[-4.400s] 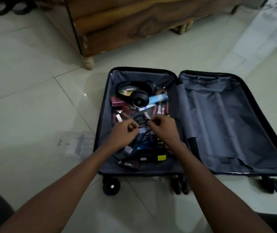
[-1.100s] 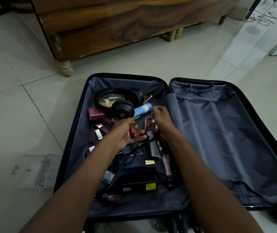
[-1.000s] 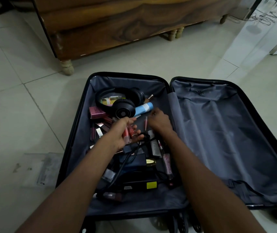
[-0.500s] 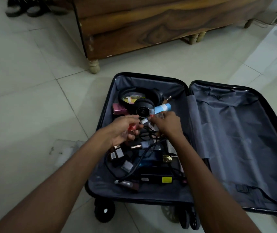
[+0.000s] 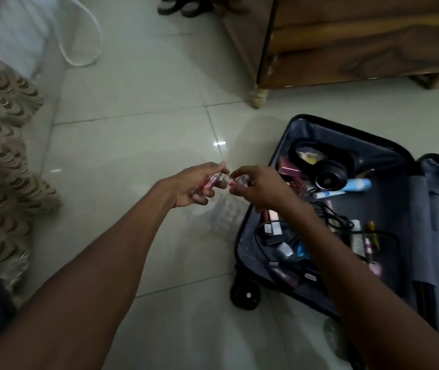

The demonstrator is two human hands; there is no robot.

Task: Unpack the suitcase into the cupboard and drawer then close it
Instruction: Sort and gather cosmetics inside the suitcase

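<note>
Small pink tubes (image 5: 207,184) are gripped by the left hand (image 5: 195,186) and right hand (image 5: 257,188), held together above the floor (image 5: 133,145) beside the open suitcase's (image 5: 293,129) left edge.

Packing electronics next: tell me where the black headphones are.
Black over-ear headphones lie in the far corner of the open suitcase, right of both hands, beside a light-blue tube.
</note>
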